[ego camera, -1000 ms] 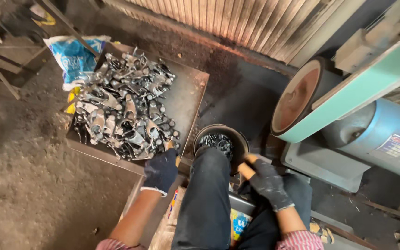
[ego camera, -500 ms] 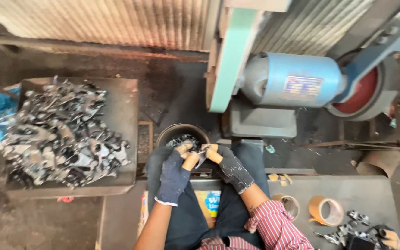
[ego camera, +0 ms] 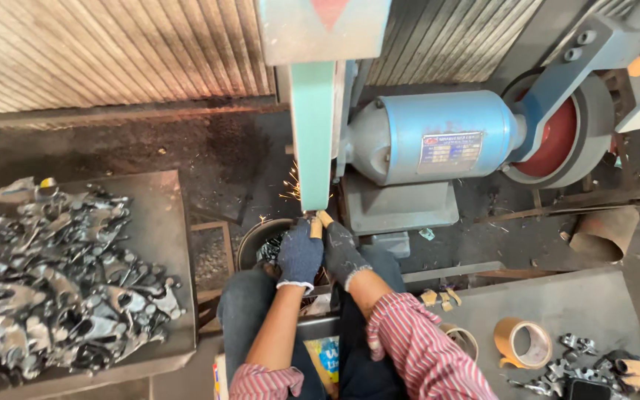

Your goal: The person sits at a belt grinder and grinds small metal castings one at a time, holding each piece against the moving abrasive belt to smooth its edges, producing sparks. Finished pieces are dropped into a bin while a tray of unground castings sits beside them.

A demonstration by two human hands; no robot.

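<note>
Both my hands wear dark knit gloves. My left hand and my right hand together pinch a small metal part and press it against the lower end of the green sanding belt. Orange sparks fly off to the left of the contact spot. A round dark bucket with metal pieces in it sits just below my hands, between my knees. The part itself is mostly hidden by my fingertips.
A flat tray at the left carries a heap of grey metal castings. A blue motor and red wheel stand right of the belt. A tape roll and small parts lie lower right.
My hands rose from the bucket up to the sanding belt with the small part, and sparks now fly. The view has swung right, so the tray sits farther left.
</note>
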